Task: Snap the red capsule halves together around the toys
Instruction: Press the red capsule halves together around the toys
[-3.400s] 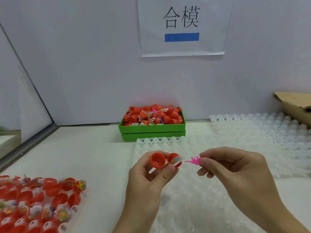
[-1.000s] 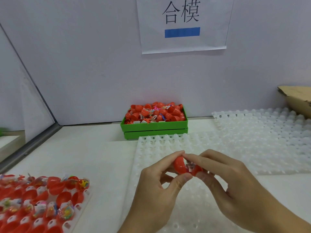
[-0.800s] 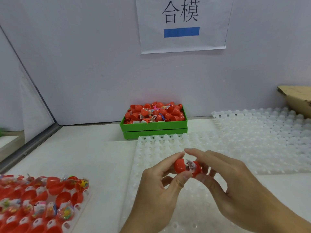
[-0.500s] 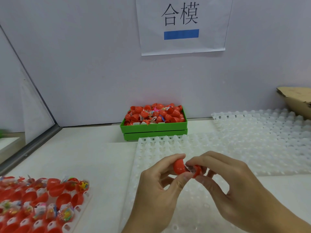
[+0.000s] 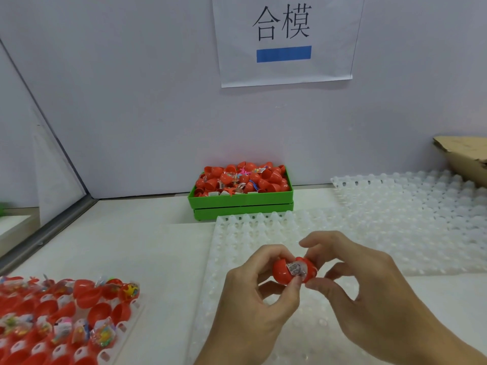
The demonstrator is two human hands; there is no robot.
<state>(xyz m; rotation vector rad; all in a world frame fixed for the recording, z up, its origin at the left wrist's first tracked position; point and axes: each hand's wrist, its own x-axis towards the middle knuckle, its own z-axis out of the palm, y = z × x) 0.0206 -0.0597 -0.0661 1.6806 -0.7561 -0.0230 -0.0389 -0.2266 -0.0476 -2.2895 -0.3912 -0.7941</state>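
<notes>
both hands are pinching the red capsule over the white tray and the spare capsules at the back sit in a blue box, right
Not quite: the box at the back is green, not blue, as the head view shows. The rest holds: the left hand and right hand pinch the red capsule over the white tray.

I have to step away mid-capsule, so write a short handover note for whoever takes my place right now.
Left hand pinches the left red half; right hand pinches the right red half.
A clear toy packet sticks out at the seam, so the capsule is not shut.
Left to do: tuck the packet in and snap the halves together.
Filled open halves wait in the tray at the left; more stock is in the green box at the back.
</notes>
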